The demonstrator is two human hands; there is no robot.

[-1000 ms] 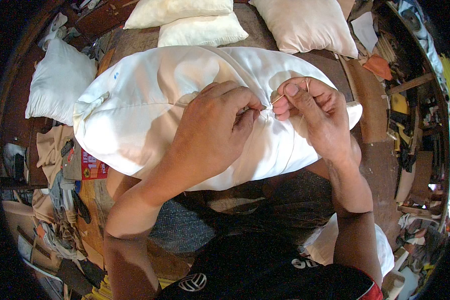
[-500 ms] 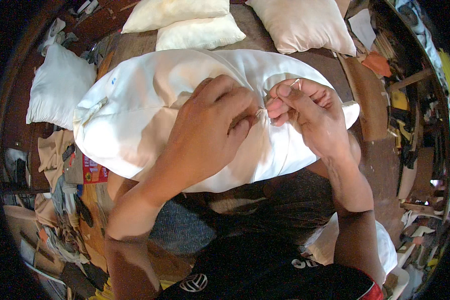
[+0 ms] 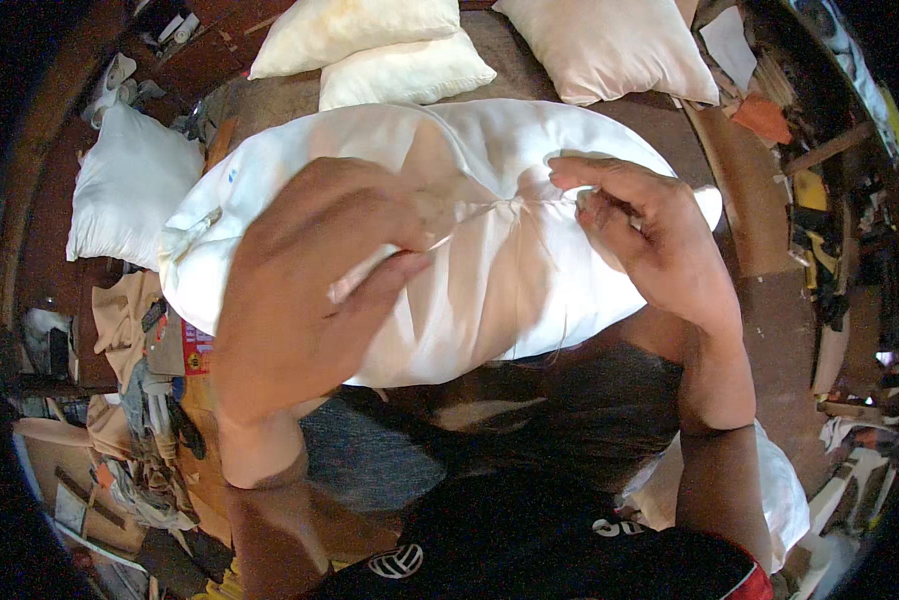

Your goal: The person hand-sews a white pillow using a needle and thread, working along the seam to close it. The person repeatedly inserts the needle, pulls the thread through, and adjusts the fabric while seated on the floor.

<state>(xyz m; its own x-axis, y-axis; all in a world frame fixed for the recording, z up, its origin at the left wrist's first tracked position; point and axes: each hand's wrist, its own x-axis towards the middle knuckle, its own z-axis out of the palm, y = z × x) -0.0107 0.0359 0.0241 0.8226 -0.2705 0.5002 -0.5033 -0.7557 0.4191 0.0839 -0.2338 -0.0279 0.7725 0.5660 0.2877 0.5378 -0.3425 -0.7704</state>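
The large pillow (image 3: 530, 260) is showing plain white, with soft tan shading and a small blue mark (image 3: 233, 176). Two stacked pillows (image 3: 410, 72) at the top are looking cream, the upper one yellowing in patches, while the square pillow (image 3: 610, 45) to their right is leaning toward pale beige. The pillow (image 3: 135, 185) on the left is reading as a cool bluish white. The shirt (image 3: 530, 540) is showing black, carrying white printed motifs and red sleeve trim (image 3: 752, 582). A dark blue cloth (image 3: 365, 455) is displaying pale flecks, and the floor (image 3: 770, 330) is appearing reddish brown.
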